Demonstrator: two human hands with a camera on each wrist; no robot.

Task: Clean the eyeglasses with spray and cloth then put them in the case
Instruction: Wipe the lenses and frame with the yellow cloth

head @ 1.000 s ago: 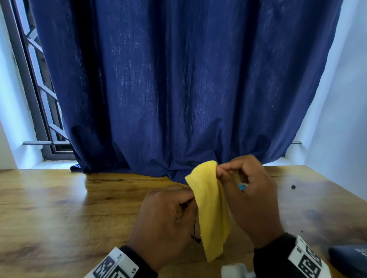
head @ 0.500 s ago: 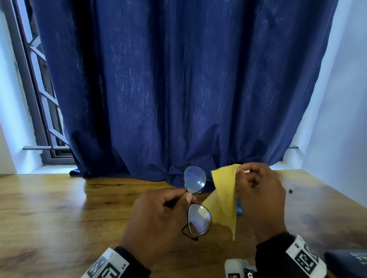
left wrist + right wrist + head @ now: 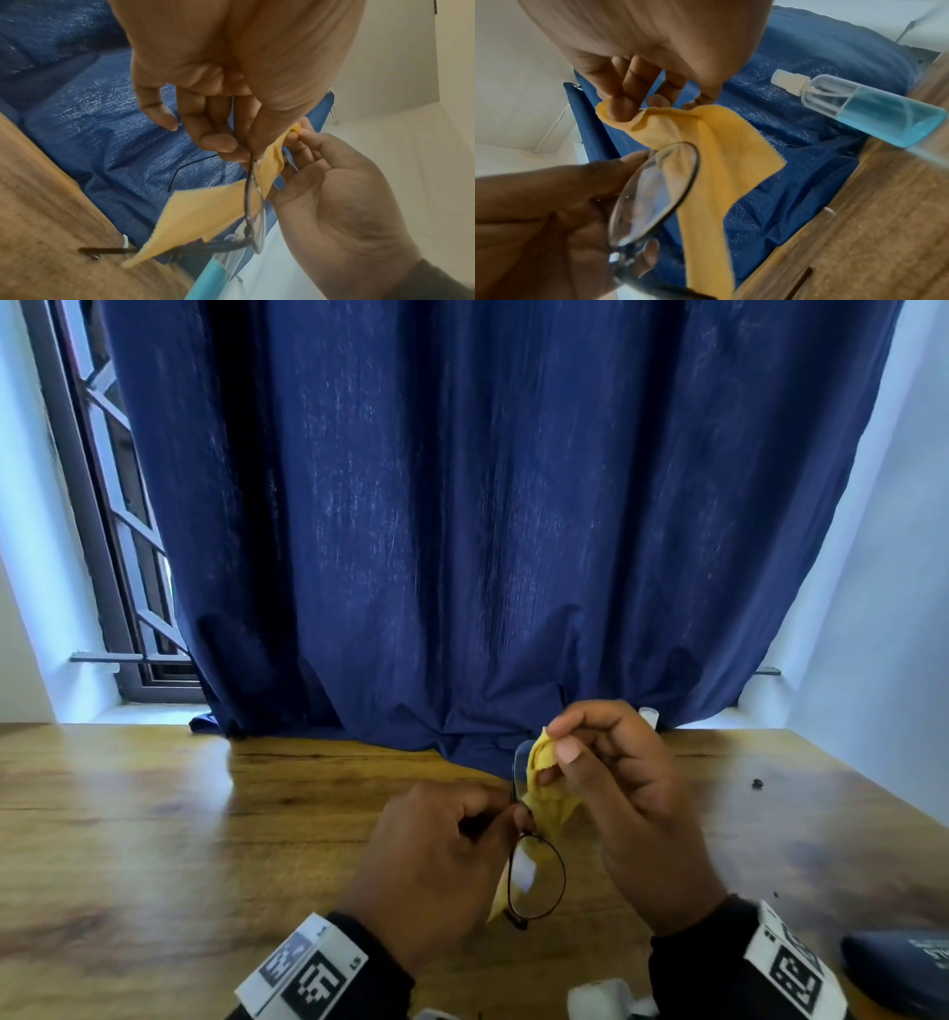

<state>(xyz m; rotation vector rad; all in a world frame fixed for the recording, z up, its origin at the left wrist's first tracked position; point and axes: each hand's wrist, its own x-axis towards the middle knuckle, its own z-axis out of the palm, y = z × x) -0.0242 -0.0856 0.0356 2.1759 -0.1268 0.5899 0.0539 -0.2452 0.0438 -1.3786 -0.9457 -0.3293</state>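
Blue curtain is hung behind wooden table. Eyeglasses are pinched near the bridge by the curled fingers of the left hand, above the table. Yellow cloth is pinched at its top by the right hand against the upper lens. Spray bottle, mostly hidden in the head view, is shown plainly by the right wrist view. Dark case is seen only in the head view.

Far lens: thin black-framed round eyeglasses partly hidden behind yellow microfibre cloth.
Dark blue case: cut off at near right edge.
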